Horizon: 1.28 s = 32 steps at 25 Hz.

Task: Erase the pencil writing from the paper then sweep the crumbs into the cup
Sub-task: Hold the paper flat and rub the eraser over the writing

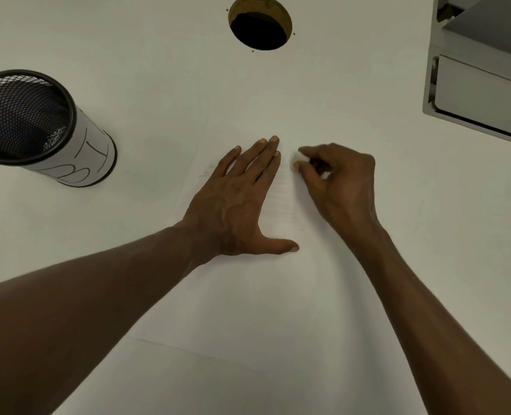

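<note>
While both forearms reach forward over the surface (398, 265), the left hand (236, 202) lies flat, fingers spread, pressing the paper (248, 295); beside it the right hand (338, 181) pinches a white eraser (300, 157) against the sheet. Far left stands the cup (38, 127).

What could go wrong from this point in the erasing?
The left hand presses only the paper's far half, so its near end could shift or crease. The right hand pinches a small eraser, which might slip out. The mesh cup stands apart to the left, so crumbs may scatter when swept.
</note>
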Each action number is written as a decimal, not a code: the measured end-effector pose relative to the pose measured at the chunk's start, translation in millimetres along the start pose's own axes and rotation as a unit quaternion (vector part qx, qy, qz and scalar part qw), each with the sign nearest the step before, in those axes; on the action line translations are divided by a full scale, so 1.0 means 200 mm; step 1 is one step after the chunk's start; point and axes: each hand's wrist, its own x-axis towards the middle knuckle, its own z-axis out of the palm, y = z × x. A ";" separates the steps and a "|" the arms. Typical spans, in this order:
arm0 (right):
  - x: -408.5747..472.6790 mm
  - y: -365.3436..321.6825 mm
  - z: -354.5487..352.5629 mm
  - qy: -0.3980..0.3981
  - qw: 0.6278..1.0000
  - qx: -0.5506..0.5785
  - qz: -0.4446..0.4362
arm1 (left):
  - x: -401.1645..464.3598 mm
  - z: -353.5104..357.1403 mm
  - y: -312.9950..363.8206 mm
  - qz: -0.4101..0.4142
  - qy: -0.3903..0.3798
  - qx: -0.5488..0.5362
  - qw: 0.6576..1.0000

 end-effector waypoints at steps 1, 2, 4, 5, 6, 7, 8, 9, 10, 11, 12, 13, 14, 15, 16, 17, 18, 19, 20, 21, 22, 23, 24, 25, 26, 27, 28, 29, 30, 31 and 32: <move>0.01 0.00 0.00 -0.001 1.000 0.002 -0.001 | 0.00 0.00 0.00 -0.004 -0.001 0.000 1.000; -0.04 0.00 0.00 -0.004 1.000 0.002 0.001 | 0.00 0.00 0.00 -0.006 -0.003 0.001 1.000; -0.20 -0.03 -0.04 -0.033 0.999 -0.009 -0.002 | 0.00 0.00 0.00 -0.007 -0.002 0.006 1.000; -0.24 -0.04 -0.05 -0.046 0.999 -0.011 -0.011 | 0.00 0.00 0.00 -0.007 -0.001 0.006 1.000; -0.21 -0.03 -0.05 -0.044 0.999 -0.011 -0.019 | 0.00 -0.01 0.00 -0.006 -0.001 0.005 1.000; -0.12 -0.02 -0.03 -0.035 0.999 -0.011 -0.017 | 0.00 -0.01 0.00 -0.006 0.001 0.005 1.000; -0.03 -0.01 -0.01 -0.021 1.000 -0.012 -0.011 | 0.00 -0.01 0.00 -0.007 0.002 0.005 1.000; 0.04 -0.01 0.00 -0.019 1.000 -0.005 -0.004 | 0.00 -0.01 0.00 -0.008 0.001 0.005 1.000; 0.05 -0.01 0.00 -0.021 1.000 -0.001 -0.003 | 0.00 -0.01 0.01 -0.007 -0.002 0.004 1.000; 0.00 0.00 -0.01 -0.020 1.000 -0.003 -0.004 | 0.00 -0.01 0.01 -0.007 -0.003 0.005 1.000; -0.10 0.00 -0.02 -0.026 1.000 -0.011 -0.006 | 0.00 0.00 0.01 -0.007 -0.003 0.009 1.000; -0.23 -0.04 -0.05 -0.046 0.999 -0.021 -0.008 | 0.00 0.00 0.00 -0.008 -0.002 0.011 1.000; -0.32 -0.06 -0.06 -0.064 0.998 -0.023 -0.012 | 0.00 0.00 0.00 -0.010 -0.003 0.012 1.000; -0.32 -0.07 -0.07 -0.065 0.998 -0.016 -0.011 | 0.00 -0.01 0.00 -0.010 -0.002 0.012 1.000; -0.25 -0.06 -0.06 -0.054 0.999 -0.011 0.002 | -0.01 -0.01 0.00 -0.009 -0.001 0.011 1.000; -0.15 -0.04 -0.04 -0.035 0.999 -0.008 0.020 | 0.00 -0.01 0.00 -0.008 0.001 0.009 1.000; -0.07 -0.04 -0.02 -0.032 0.999 -0.005 0.034 | 0.00 0.00 0.00 -0.008 0.001 0.009 1.000; -0.04 -0.03 -0.01 -0.034 0.999 -0.003 0.037 | 0.00 0.00 0.00 -0.007 0.000 0.009 1.000; -0.07 -0.03 -0.01 -0.030 0.999 -0.002 0.038 | 0.00 0.00 0.00 -0.006 0.000 0.010 1.000; -0.15 -0.04 -0.01 -0.031 0.998 0.000 0.047 | 0.00 0.00 0.00 -0.006 0.000 0.010 1.000; -0.26 -0.07 -0.03 -0.044 0.997 0.005 0.057 | 0.00 0.00 0.00 -0.006 0.002 0.010 1.000; -0.35 -0.11 -0.05 -0.060 0.996 0.016 0.069 | 0.00 0.00 0.00 -0.007 0.002 0.009 1.000; -0.36 -0.12 -0.06 -0.060 0.995 0.025 0.079 | -0.01 0.00 0.00 -0.008 0.002 0.010 1.000; -0.29 -0.11 -0.04 -0.047 0.994 0.022 0.091 | 0.00 0.00 0.00 -0.008 0.001 0.011 1.000; -0.20 -0.07 -0.02 -0.026 0.995 0.009 0.100 | 0.00 0.00 0.00 -0.007 0.002 0.013 1.000; -0.11 -0.05 -0.01 -0.018 0.994 0.000 0.105 | 0.00 0.00 0.00 -0.006 0.003 0.012 1.000; -0.08 -0.05 0.00 -0.018 0.994 -0.005 0.106 | 0.00 0.00 0.00 -0.005 0.003 0.009 1.000; -0.10 -0.05 0.00 -0.016 0.994 -0.008 0.103 | 0.01 0.00 0.00 -0.004 0.002 0.008 1.000; -0.18 -0.05 -0.02 -0.020 0.994 -0.011 0.105 | 0.01 0.01 0.00 -0.003 0.002 0.010 1.000; -0.29 -0.08 -0.04 -0.036 0.994 -0.010 0.107 | 0.00 0.01 0.00 -0.004 0.002 0.011 1.000; -0.39 -0.12 -0.06 -0.050 0.992 0.004 0.113 | 0.00 0.00 0.00 -0.006 0.001 0.013 1.000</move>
